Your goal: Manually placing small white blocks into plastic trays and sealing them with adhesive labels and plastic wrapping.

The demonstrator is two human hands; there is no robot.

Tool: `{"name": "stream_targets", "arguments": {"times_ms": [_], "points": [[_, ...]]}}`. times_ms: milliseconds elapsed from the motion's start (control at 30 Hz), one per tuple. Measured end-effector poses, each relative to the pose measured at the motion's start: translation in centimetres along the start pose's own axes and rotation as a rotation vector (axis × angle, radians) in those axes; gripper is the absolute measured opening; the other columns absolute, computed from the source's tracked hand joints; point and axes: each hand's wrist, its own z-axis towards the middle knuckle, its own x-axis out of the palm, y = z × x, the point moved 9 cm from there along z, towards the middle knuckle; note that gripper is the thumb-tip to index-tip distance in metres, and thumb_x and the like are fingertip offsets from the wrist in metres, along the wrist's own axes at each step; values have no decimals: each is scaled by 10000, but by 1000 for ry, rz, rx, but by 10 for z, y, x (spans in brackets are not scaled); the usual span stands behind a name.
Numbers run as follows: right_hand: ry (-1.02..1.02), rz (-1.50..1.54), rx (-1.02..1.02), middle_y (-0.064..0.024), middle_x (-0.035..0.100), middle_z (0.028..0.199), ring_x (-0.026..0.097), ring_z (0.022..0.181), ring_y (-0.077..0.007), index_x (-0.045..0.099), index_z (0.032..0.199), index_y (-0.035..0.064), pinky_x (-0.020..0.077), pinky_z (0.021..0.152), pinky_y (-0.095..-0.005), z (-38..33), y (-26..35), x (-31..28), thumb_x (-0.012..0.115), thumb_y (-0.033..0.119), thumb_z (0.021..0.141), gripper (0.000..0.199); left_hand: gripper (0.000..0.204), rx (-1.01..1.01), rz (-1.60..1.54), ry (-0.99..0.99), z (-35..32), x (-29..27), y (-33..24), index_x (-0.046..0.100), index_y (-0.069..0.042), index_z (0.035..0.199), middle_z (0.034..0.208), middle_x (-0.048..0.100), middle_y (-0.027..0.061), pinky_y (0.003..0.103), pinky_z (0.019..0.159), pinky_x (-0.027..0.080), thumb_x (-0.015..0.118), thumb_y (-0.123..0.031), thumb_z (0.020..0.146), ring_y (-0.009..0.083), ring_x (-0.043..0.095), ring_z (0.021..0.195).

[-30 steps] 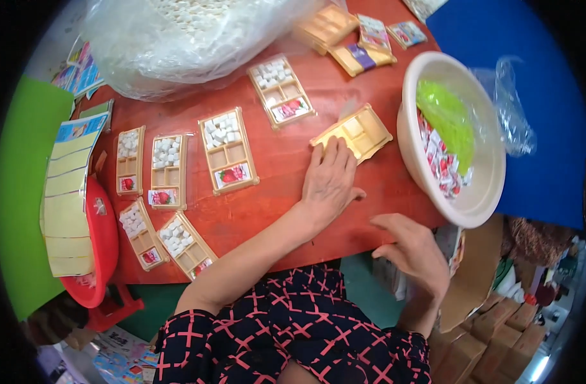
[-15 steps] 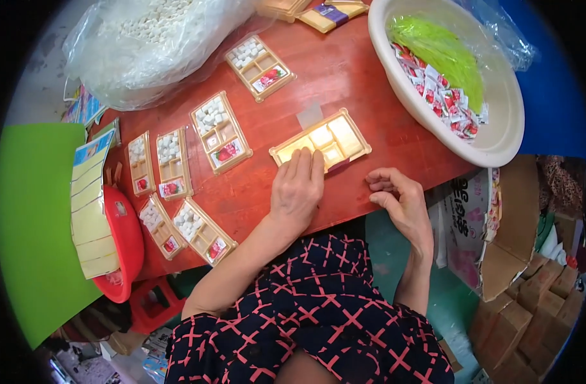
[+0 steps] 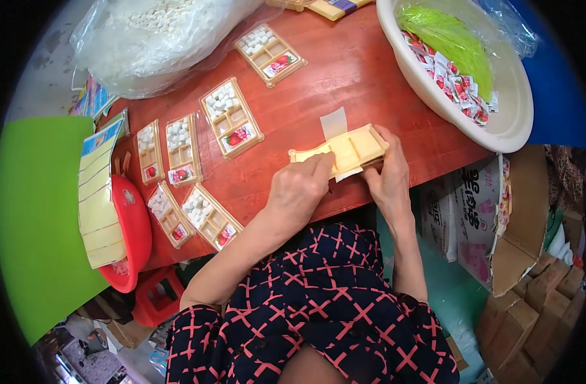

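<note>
A pale yellow compartment tray (image 3: 345, 152) is tilted up near the table's front edge. My right hand (image 3: 390, 180) grips its right end, fingers on the far side and thumb at the near edge. My left hand (image 3: 298, 191) has its fingers bent and pressed on the tray's left part; its thumb is hidden. A white strip (image 3: 349, 174) shows beneath the tray's near edge. Just behind the tray, a translucent piece (image 3: 334, 123) lies on the table. Several filled trays (image 3: 232, 118) stand to the left, holding small white cubes and red-printed sachets.
A large clear bag (image 3: 158, 48) of white cubes sits at the far left. On the right stands a cream basin (image 3: 507, 131) with sachets and a bright green bag. A red basin (image 3: 130, 224) holding yellow cards is at the left edge; cardboard boxes (image 3: 520, 320) are stacked lower right.
My right hand has moved to the tray and taken its right end. The tray has tilted up and shifted nearer and rightward. My left fingers have gone from lying flat to bent.
</note>
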Motion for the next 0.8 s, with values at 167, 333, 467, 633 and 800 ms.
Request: {"name": "stream_targets", "arguments": {"times_ms": [167,333,467,633,800], "points": [[-110,-119,-153,-144,449,1176,530,1005,-270,472,1175,33,471,817,-327,12,17,-10,623,-118,618,596,447,113,268,-3,2,12,-4,507,61,1079,1011,557,202,344,739,493,600,-27,651,291,588,856],[32,-8,-186,-121,486,1126,550,968,-246,583,992,26,502,757,-307,16,11,3,650,-111,618,404,488,172,478,52,3,24,-6,479,105,1102,1078,517,242,357,864,442,609,-109,683,323,528,1018],[65,-6,-236,-125,493,1112,550,968,-253,576,994,14,506,744,-316,18,13,5,653,-96,633,385,512,110,369,4,6,24,-2,513,114,1036,1000,534,239,341,809,444,564,-284,718,324,525,974],[98,5,-212,-145,486,1106,558,919,-261,576,995,-6,504,711,-322,1,21,8,640,-111,635,381,627,78,453,-4,-5,28,-3,527,101,1000,958,541,225,327,734,444,536,-447,694,315,531,940],[183,14,-119,-171,469,1111,563,804,-236,558,1022,-21,500,659,-321,-51,27,8,658,-116,582,461,637,151,326,6,-50,15,-22,549,74,998,978,558,206,333,733,452,530,-491,704,309,560,920]]}}
